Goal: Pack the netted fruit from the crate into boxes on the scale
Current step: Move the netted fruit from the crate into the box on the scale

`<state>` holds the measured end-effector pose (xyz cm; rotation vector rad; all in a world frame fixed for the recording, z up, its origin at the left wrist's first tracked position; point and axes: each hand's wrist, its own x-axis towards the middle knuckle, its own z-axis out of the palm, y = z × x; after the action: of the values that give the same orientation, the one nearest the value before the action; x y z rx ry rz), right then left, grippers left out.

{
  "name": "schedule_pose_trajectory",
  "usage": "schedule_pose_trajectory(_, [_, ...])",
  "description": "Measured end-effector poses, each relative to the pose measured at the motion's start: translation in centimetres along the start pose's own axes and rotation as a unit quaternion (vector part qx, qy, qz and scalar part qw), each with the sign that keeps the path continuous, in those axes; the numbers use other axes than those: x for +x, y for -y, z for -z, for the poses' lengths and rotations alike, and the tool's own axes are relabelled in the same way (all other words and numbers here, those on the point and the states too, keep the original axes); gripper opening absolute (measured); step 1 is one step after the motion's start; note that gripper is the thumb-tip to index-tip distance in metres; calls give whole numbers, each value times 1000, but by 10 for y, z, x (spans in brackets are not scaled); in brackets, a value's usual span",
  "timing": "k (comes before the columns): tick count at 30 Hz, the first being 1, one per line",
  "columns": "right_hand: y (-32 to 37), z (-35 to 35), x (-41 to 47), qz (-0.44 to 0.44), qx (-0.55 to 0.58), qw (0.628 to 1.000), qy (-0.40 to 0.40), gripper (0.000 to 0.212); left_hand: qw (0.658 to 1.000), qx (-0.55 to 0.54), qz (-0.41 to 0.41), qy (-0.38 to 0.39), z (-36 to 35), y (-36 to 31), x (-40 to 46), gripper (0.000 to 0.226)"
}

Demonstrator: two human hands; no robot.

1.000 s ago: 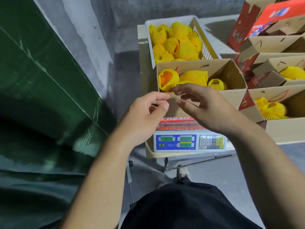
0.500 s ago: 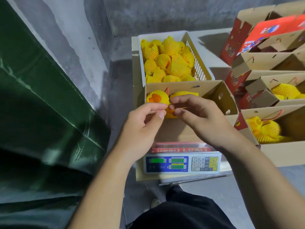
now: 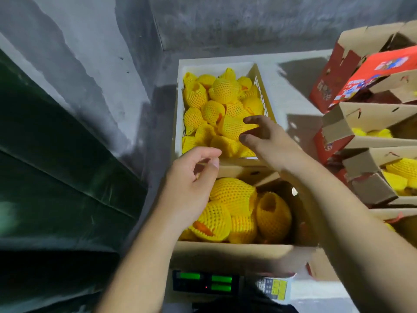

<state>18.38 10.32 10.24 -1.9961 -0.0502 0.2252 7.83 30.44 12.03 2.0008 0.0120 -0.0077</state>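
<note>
Right hand over crate, fingers spread around netted fruit, not yet closed: lining up pick. Left hand loosely curled, empty, over box on scale, probably ready to receive. Box part filled.
</note>
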Motion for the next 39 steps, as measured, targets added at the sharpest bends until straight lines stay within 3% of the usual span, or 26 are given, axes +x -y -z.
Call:
schedule_pose_trajectory(3, [-16, -13, 66, -28, -115, 993, 17, 60, 1000, 17, 18, -17, -8, 4, 11, 22])
schedule_pose_trajectory(7, [-37, -37, 119, -5, -328, 936, 129, 93, 998, 25, 19, -48, -18, 11, 13, 22])
schedule_pose_trajectory(9, [-44, -44, 128, -8, -408, 902, 141, 97, 998, 36, 16, -52, -21, 12, 14, 24])
schedule_pose_trajectory(11, [-48, -45, 132, -11, -457, 883, 106, 88, 997, 56, 13, -58, -22, 11, 18, 24])
schedule_pose_trajectory(13, [-52, -39, 136, -27, -454, 884, 105, 76, 996, 74, 15, -52, -23, 7, 25, 25])
schedule_pose_trajectory(16, [-65, -24, 144, -60, -388, 905, 165, 80, 994, 108, 5, -33, -20, 1, 53, 28])
schedule_pose_trajectory(20, [-90, -8, 141, -22, -295, 934, 200, 87, 987, 160, 25, 19, -26, 11, 140, 31])
schedule_pose_trajectory(24, [-108, -8, 128, -23, -233, 957, 173, 98, 942, 322, 74, 65, -51, 33, 217, 60])
schedule_pose_trajectory(27, [-114, -6, 126, -20, -211, 963, 166, 97, 917, 370, 105, 106, -62, 48, 249, 81])
schedule_pose_trajectory(31, [-114, -7, 121, 23, -218, 966, 136, 95, 920, 374, 100, 67, -72, 64, 270, 87])
schedule_pose_trajectory(34, [-115, -10, 120, 46, -242, 962, 119, 91, 884, 453, 116, 27, -73, 74, 276, 93])
schedule_pose_trajectory(39, [-114, -9, 121, 89, -253, 960, 79, 80, 885, 445, 129, 40, -72, 74, 282, 78])
